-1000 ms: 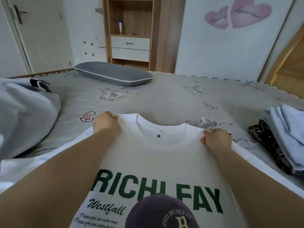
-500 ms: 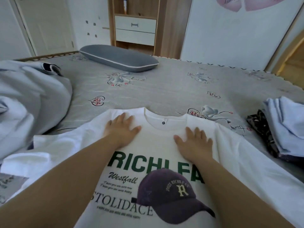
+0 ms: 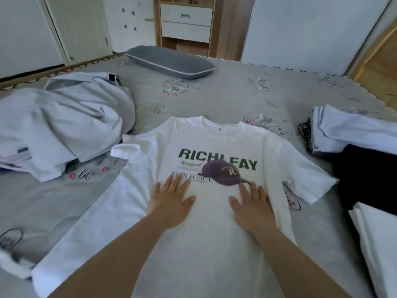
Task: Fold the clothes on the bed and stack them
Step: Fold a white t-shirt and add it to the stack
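on the white tee (image 3: pixel 214 222), left hand (image 3: pixel 171 198) & right hand (image 3: pixel 252 203) press flat, fingers straight; hem prob. cut off below.

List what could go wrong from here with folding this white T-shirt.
1. The white T-shirt's left sleeve is already curled under; folding now may trap that crease.
2. The unfolded grey garment lies close beside that sleeve and might get caught in a side fold.
3. Both hands, left hand and right hand, press flat mid-chest; pushing outward could bunch the fabric.
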